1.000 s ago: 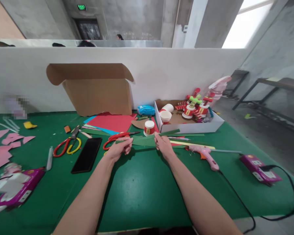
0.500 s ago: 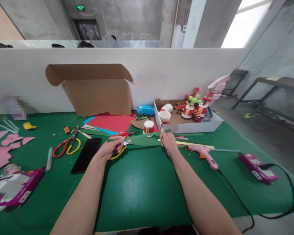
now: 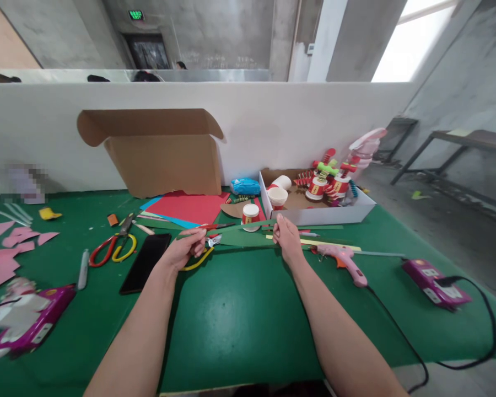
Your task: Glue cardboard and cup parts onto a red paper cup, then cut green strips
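Note:
A narrow green paper strip (image 3: 235,226) is stretched between my two hands above the table. My left hand (image 3: 187,246) is closed on its left end. The fingers of my right hand (image 3: 287,237) pinch its other end. Below my left hand lie pliers (image 3: 200,262) with a yellow handle, partly hidden by the hand. Another wider green paper piece (image 3: 243,238) lies under the strip. Just beyond the strip stands a small red and white paper cup (image 3: 251,214), upside down. A pink glue gun (image 3: 343,259) rests to the right of my right hand.
A white box (image 3: 322,214) holding cups and spring figures stands at the back right. Scissors (image 3: 114,242) and a black phone (image 3: 144,264) lie left. Coloured paper sheets (image 3: 190,207) lie before an upright cardboard lid (image 3: 165,165). Purple power strips (image 3: 436,284) with cables sit at both sides.
My right hand has shifted slightly right along the strip, toward its end. My left hand has moved a little left. The strip stays held between both hands.

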